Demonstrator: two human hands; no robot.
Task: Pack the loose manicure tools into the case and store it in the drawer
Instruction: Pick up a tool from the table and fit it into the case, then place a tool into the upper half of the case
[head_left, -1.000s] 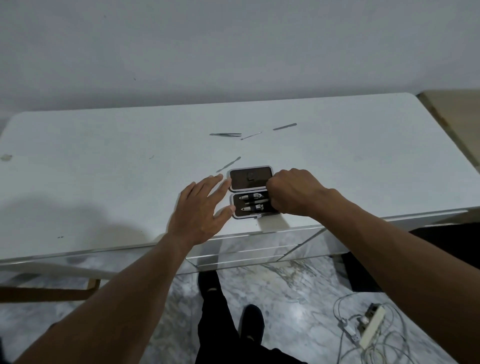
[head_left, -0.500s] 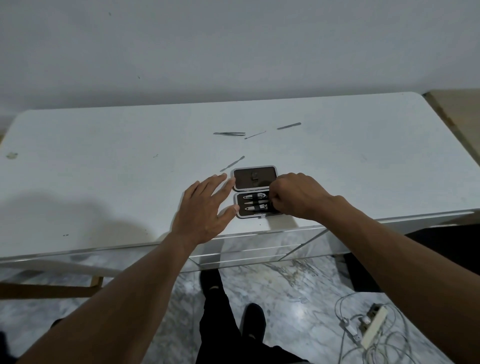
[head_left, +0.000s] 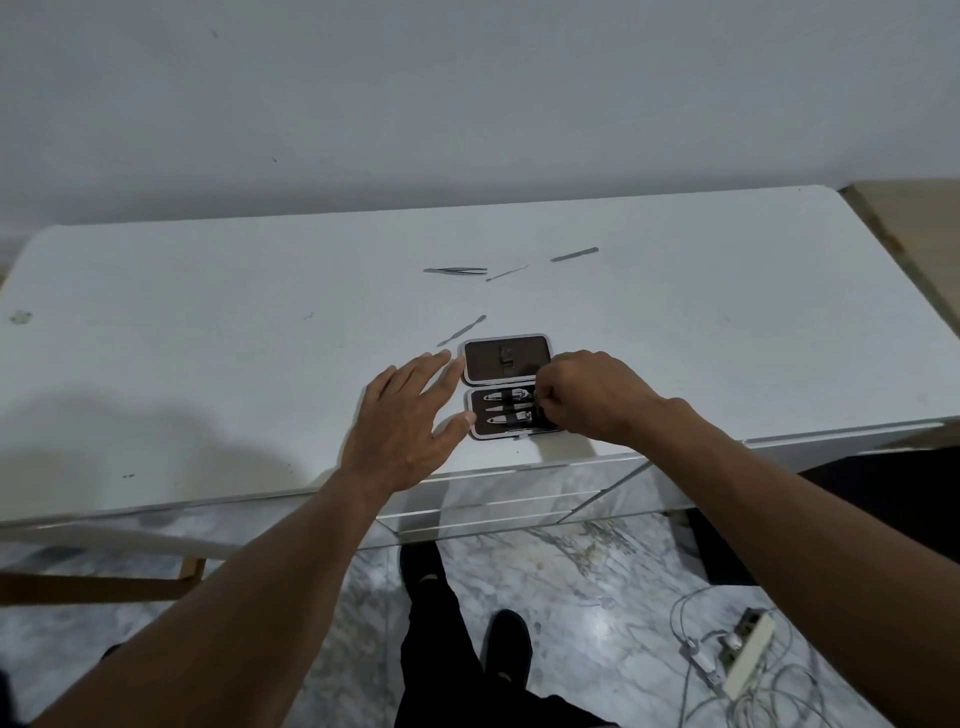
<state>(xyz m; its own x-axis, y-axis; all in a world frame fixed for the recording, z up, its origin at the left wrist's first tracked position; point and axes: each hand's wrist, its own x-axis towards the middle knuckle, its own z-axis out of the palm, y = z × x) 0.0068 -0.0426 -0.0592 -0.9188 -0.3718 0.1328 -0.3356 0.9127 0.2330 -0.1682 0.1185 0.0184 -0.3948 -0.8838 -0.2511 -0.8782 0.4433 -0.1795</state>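
Observation:
The small dark manicure case (head_left: 506, 358) lies open near the front edge of the white table (head_left: 208, 322). Its near half holds silver clippers under straps. My right hand (head_left: 592, 395) is bunched over the right end of that near half, fingertips pinched at a tool there; what it grips is hidden. My left hand (head_left: 410, 421) lies flat with fingers spread, its thumb and fingertips against the case's left edge. Loose metal tools rest further back: a thin pusher (head_left: 461, 330) just behind the case, tweezers (head_left: 455, 270), a slim pick (head_left: 507, 273) and a nail file (head_left: 574, 254).
Mirrored drawer fronts (head_left: 498, 509) sit under the table edge below the case. A power strip with tangled cables (head_left: 743, 654) lies on the marble floor at the right. My legs and feet stand in front of the drawers. A wooden surface (head_left: 914, 228) adjoins the table's right end.
My right hand has shifted slightly right along the near half of the case, uncovering more of the clippers. My left hand has stayed at the case's left edge.

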